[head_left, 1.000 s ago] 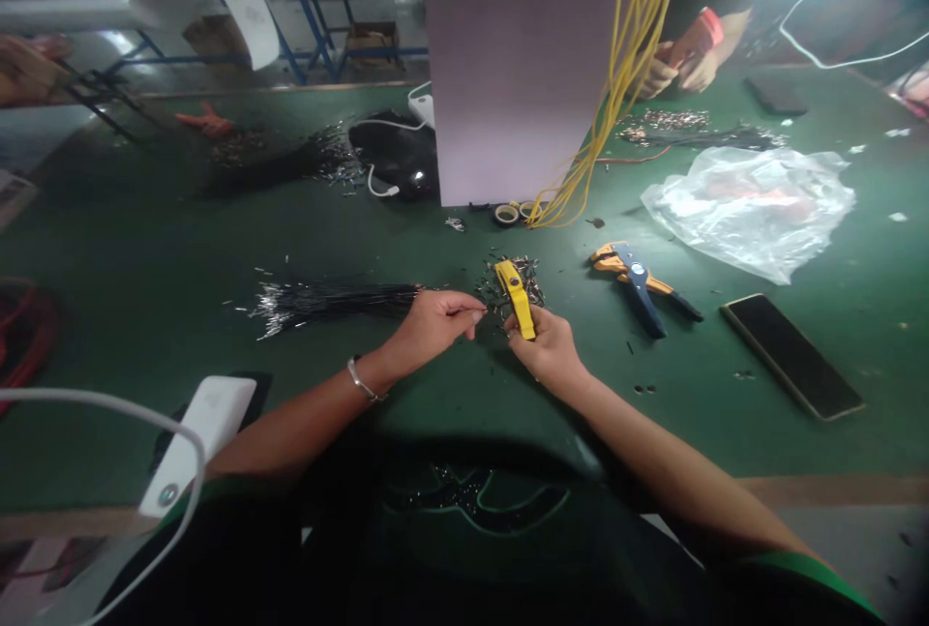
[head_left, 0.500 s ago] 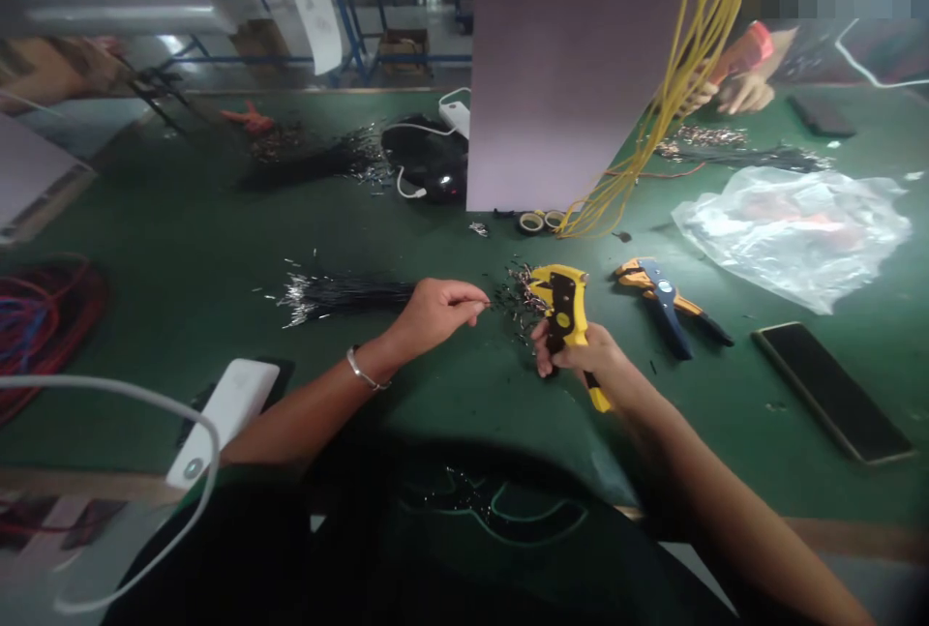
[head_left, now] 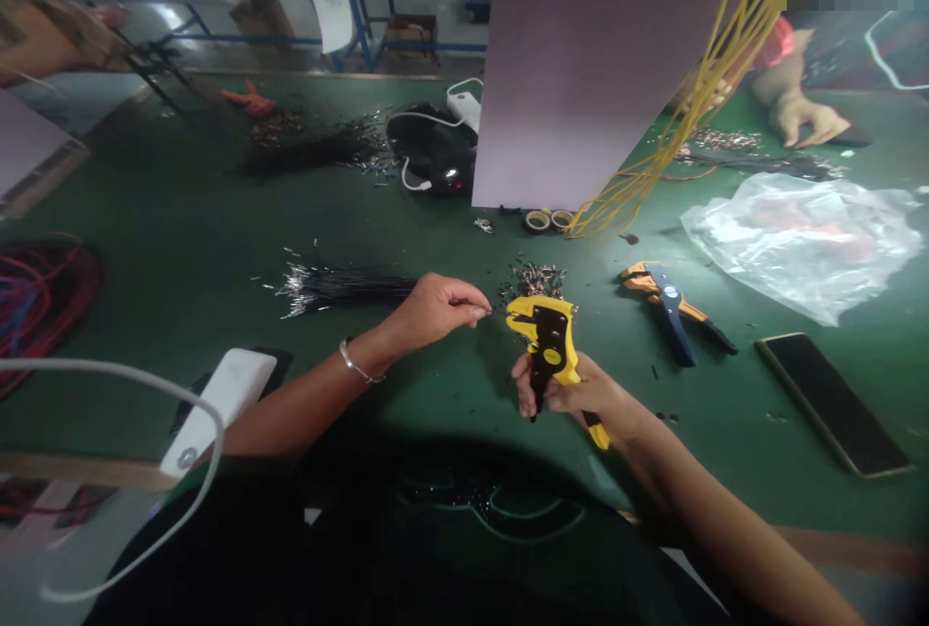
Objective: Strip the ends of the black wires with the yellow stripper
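Note:
My left hand (head_left: 444, 309) is closed in a pinch, with the thin dark tip of a black wire just showing at the fingertips. A bundle of black wires (head_left: 348, 287) with bare, silvery ends lies behind that hand and runs off to the left. My right hand (head_left: 573, 386) grips a yellow and black wire stripper (head_left: 550, 341), its fingers wrapped round the handles. The stripper's jaws point left, close to the left fingertips. Beyond the jaws sits a pile of small metal-ended pieces (head_left: 538, 280), partly covered by the tool.
A blue and orange wire stripper (head_left: 672, 302), a phone (head_left: 831, 403) and a clear plastic bag (head_left: 805, 239) lie to the right. Tape rolls (head_left: 537, 222) sit by an upright panel (head_left: 581, 74) and hanging yellow wires (head_left: 674, 123). A white power bank (head_left: 218, 413) is at left. A co-worker's hand (head_left: 809, 118) is across the table.
My right hand has brought the stripper down and left, nearer my left fingertips, uncovering more of the pile. My left hand keeps its pinch. The co-worker's hand has moved right.

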The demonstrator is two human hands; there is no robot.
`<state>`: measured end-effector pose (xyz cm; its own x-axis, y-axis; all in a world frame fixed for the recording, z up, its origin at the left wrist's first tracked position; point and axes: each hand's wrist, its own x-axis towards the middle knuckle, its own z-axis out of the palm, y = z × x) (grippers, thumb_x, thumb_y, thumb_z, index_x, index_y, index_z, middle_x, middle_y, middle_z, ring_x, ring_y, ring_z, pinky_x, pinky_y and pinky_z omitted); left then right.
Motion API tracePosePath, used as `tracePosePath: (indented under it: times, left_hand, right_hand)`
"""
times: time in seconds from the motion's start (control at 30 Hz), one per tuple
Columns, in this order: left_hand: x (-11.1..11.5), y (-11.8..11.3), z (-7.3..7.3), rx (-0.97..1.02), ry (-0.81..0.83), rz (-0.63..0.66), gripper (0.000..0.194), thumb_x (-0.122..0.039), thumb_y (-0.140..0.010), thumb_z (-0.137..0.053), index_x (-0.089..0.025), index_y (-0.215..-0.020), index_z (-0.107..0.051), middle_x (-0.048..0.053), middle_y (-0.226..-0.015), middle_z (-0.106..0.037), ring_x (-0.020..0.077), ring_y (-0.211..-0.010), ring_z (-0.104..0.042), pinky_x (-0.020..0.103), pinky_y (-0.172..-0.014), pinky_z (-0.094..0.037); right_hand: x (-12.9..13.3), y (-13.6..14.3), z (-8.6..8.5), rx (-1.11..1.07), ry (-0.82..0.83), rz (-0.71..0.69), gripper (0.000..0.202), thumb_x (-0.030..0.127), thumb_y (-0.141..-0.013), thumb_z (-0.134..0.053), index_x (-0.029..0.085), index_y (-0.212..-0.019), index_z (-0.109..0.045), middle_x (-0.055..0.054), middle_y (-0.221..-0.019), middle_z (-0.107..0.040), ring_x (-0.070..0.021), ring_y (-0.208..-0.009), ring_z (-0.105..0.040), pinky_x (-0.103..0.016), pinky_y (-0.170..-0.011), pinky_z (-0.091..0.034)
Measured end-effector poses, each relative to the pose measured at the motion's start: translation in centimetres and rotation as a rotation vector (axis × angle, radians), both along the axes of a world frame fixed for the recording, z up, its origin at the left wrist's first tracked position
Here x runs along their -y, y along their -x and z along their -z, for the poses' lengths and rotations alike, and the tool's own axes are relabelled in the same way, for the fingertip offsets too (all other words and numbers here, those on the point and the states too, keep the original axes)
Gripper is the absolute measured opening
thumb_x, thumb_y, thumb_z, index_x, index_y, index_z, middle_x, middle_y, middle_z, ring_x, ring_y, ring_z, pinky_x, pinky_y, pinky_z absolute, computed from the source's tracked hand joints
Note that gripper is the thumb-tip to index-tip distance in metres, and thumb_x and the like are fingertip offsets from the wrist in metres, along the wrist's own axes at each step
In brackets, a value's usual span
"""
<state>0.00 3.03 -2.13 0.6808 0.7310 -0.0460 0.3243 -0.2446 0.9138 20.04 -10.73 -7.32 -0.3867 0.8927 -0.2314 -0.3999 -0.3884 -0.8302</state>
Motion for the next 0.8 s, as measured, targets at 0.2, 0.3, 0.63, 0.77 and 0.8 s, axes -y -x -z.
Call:
tracePosePath:
  times: [0.2,0.3,0.63,0.77,0.8]
  left_hand:
    - [0.08,0.06,0.11,-0.014,0.036,-0.009,0.013,-0.02,-0.073,-0.062,-0.014,-0.075,-0.073,0.001,-0.06,-0.067,0.0102,-0.06,-0.059,0.023,-0.06,-0.045]
    - [0.07,0.12,0.19,-0.005,0.056,0.014,0.013,-0.019,-0.073,-0.061,-0.014,-0.075,-0.073,0.001,-0.061,-0.067,0.0102,-0.062,-0.059,0.023,-0.062,-0.045]
    - [-0.03,0.13,0.22,-0.013,0.063,0.055,0.014,-0.018,-0.073,-0.06,-0.016,-0.076,-0.073,0.0,-0.058,-0.065,0.0101,-0.061,-0.057,0.023,-0.061,-0.044]
    - [-0.22,0.27,0.42,-0.012,0.053,0.063,0.014,-0.018,-0.072,-0.06,-0.016,-0.075,-0.073,0.0,-0.058,-0.065,0.0101,-0.06,-0.058,0.023,-0.061,-0.044]
    - [-0.23,0.3,0.4,-0.015,0.05,0.064,0.014,-0.017,-0.072,-0.06,-0.016,-0.075,-0.073,0.0,-0.058,-0.064,0.0101,-0.06,-0.057,0.023,-0.061,-0.044]
  right_hand:
    - [0.29,-0.27,0.58,-0.019,-0.025,-0.033,0.041,0.02,-0.059,-0.069,0.013,-0.099,-0.064,-0.004,-0.07,-0.067,-0.0208,-0.066,-0.062,-0.039,-0.068,-0.05]
    - [0.4,-0.18,0.41,-0.045,-0.039,-0.032,0.039,0.02,-0.061,-0.07,0.013,-0.099,-0.064,-0.004,-0.07,-0.066,-0.02,-0.065,-0.062,-0.039,-0.067,-0.05]
    - [0.7,-0.15,0.58,-0.047,-0.043,-0.063,0.032,0.015,-0.066,-0.067,0.013,-0.097,-0.064,-0.003,-0.068,-0.065,-0.0174,-0.059,-0.061,-0.036,-0.061,-0.051]
    - [0.69,-0.19,0.61,-0.102,-0.058,-0.07,0.034,0.014,-0.065,-0.069,0.011,-0.098,-0.064,-0.003,-0.067,-0.066,-0.0172,-0.058,-0.061,-0.035,-0.059,-0.051]
    - [0.68,-0.21,0.61,-0.107,-0.06,-0.072,0.034,0.014,-0.064,-0.069,0.011,-0.098,-0.064,-0.003,-0.068,-0.066,-0.0171,-0.058,-0.061,-0.035,-0.059,-0.051]
